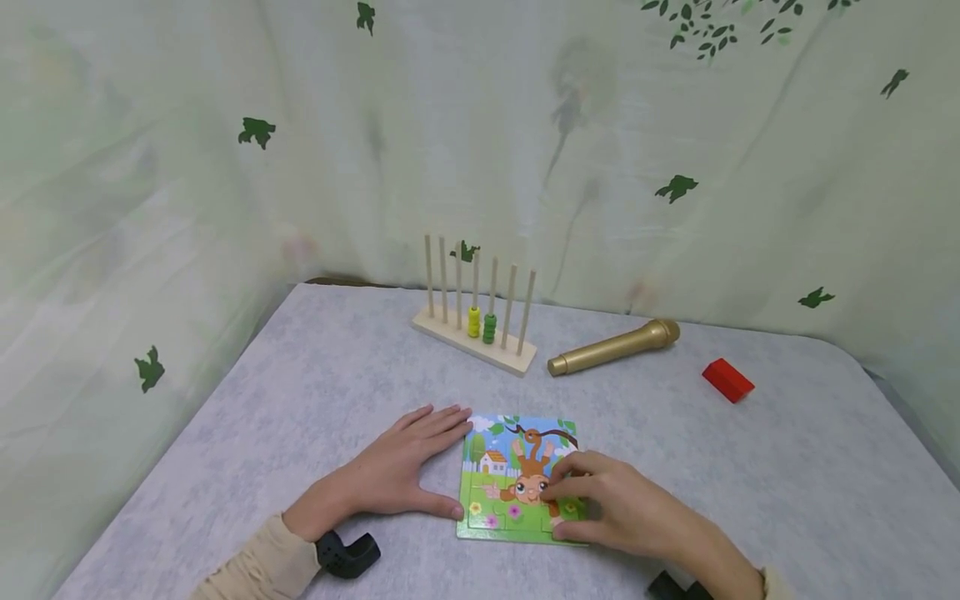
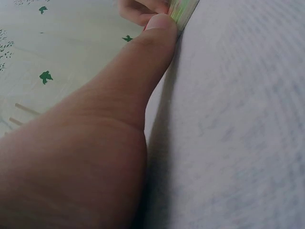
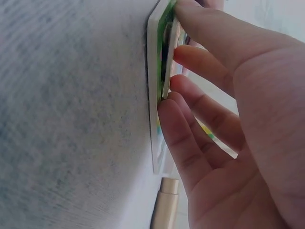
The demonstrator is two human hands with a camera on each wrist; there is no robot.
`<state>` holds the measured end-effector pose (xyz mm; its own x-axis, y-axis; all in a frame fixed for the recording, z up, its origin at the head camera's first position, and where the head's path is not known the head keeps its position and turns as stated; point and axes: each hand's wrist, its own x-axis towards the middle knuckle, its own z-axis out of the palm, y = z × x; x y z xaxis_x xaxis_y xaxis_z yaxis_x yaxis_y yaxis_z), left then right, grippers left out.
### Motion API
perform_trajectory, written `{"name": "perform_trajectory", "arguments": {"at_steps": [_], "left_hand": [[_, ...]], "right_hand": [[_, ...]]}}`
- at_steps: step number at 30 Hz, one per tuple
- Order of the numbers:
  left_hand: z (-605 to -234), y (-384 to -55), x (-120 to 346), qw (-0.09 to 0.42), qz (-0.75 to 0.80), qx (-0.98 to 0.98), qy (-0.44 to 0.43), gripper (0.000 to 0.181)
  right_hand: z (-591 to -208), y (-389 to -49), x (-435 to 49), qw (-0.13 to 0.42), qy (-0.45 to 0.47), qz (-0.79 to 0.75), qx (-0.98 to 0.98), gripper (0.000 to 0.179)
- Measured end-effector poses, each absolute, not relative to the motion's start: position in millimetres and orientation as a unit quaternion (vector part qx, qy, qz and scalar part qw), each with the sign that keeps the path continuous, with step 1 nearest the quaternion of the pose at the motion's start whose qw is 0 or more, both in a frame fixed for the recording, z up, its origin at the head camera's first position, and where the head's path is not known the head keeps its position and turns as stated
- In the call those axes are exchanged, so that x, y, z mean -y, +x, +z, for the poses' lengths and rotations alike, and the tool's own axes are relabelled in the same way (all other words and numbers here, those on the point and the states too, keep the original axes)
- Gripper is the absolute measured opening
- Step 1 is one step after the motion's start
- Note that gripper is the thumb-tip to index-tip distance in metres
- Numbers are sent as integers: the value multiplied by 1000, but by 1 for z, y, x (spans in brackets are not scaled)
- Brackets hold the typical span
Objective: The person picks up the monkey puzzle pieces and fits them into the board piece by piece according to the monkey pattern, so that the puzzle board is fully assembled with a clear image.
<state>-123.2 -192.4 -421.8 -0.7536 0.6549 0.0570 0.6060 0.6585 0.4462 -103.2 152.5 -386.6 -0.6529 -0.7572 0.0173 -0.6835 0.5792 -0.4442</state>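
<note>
A square jigsaw puzzle board [image 1: 491,533] with a picture of a monkey hanging from a branch lies flat on the table. My left hand [image 1: 397,471] rests at its left side, fingers stretched out, with fingertips and thumb touching the board's edge. Over the lower right of the board, my right hand [image 1: 630,504] pinches a puzzle piece [image 3: 167,76] between thumb and fingers. In the right wrist view this piece sits tilted slightly above the board, with a dark gap under it. The fingers hide much of its face in the head view.
Behind the board stands a wooden peg stand [image 1: 465,343] with yellow beads [image 1: 474,322] and green beads [image 1: 490,328]. A gold toy microphone [image 1: 615,347] and a red block [image 1: 728,381] lie to its right. A leaf-printed curtain [image 1: 480,150] hangs behind the table.
</note>
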Motion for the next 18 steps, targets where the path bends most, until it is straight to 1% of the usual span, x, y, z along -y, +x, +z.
{"name": "perform_trajectory", "arguments": {"at_steps": [4,11,18], "left_hand": [[-421,-123,194,42,219,-909,353,107],[-421,-123,194,53,221,-912,341,109],[-422,-122,195,36,216,-911,350,107]], "right_hand": [[-386,-104,-153,84,-414,-212,-881,33],[-387,-106,-154,81,-426,-219,-874,31],[-387,-106,-154,86,-428,-230,-870,28]]}}
